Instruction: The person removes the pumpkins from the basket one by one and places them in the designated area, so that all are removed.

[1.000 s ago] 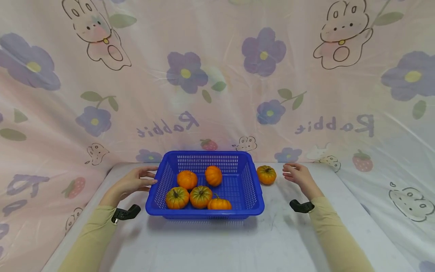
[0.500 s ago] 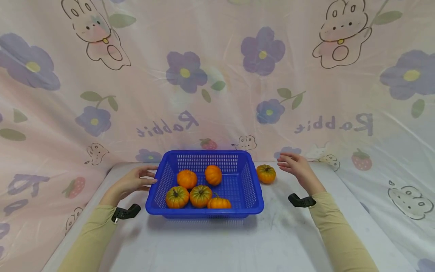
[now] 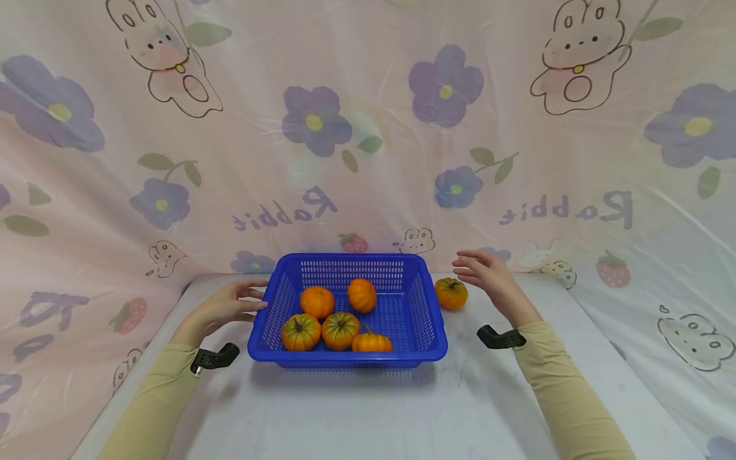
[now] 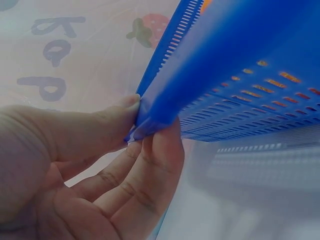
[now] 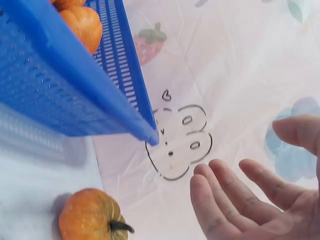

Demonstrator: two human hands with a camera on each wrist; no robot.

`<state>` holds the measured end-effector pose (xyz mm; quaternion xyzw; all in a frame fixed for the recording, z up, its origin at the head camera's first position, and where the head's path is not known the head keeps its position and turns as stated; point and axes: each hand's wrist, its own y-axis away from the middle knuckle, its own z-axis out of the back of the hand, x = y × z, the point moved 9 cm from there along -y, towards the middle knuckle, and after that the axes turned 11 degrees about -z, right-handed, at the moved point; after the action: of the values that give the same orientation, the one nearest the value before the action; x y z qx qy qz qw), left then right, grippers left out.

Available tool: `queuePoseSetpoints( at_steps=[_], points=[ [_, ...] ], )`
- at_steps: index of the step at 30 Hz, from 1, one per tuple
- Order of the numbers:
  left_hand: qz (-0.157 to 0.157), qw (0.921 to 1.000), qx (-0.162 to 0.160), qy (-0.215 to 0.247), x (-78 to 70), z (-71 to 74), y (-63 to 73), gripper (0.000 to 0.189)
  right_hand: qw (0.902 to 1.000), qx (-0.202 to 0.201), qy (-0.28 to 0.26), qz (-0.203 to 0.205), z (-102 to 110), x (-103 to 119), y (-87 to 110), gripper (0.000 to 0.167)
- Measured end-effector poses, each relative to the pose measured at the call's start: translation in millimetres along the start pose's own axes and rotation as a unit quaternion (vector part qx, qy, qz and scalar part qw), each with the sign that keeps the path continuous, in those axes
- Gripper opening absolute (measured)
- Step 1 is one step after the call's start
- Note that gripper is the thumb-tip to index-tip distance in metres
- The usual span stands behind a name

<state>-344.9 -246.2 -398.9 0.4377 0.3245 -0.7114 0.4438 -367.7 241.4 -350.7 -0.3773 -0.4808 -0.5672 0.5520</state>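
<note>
A blue plastic basket (image 3: 347, 356) with slotted walls stands on the white table, holding several small orange pumpkins (image 3: 340, 331). My left hand (image 3: 225, 308) is at its left side; the left wrist view shows the thumb and fingers (image 4: 167, 150) pinching the basket's rim (image 4: 200, 65). Outside the basket's right wall sits one more small pumpkin (image 3: 451, 294), orange and green with a dark stem. Above and to the right of that pumpkin, my right hand (image 3: 489, 278) hovers with fingers extended and holds nothing. In the right wrist view the pumpkin (image 5: 90, 215) lies apart from the fingertips.
Behind the table hangs a pale pink cloth (image 3: 379, 191) printed with rabbits, flowers and strawberries. It also covers the sides. The white tabletop (image 3: 356, 415) extends in front of the basket. A black camera mount (image 3: 501, 337) is strapped to each wrist.
My right hand has risen and shifted left, toward the basket's right rim, passing above the outside pumpkin's right side. The left hand, basket and pumpkins stay in place.
</note>
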Motion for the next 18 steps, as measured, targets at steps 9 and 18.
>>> queuePoseSetpoints(
  at_steps=[9, 18],
  points=[
    [-0.004, 1.0, 0.006, 0.005, 0.2, -0.9, -0.5, 0.066, 0.999, 0.036, -0.006, 0.025, -25.5, 13.6, 3.3, 0.053],
    [0.002, 0.9999, 0.002, 0.011, 3.4, -0.2, -0.8, 0.066, 0.9974, 0.066, -0.018, 0.025, -53.8, 15.2, 2.7, 0.051]
  ],
)
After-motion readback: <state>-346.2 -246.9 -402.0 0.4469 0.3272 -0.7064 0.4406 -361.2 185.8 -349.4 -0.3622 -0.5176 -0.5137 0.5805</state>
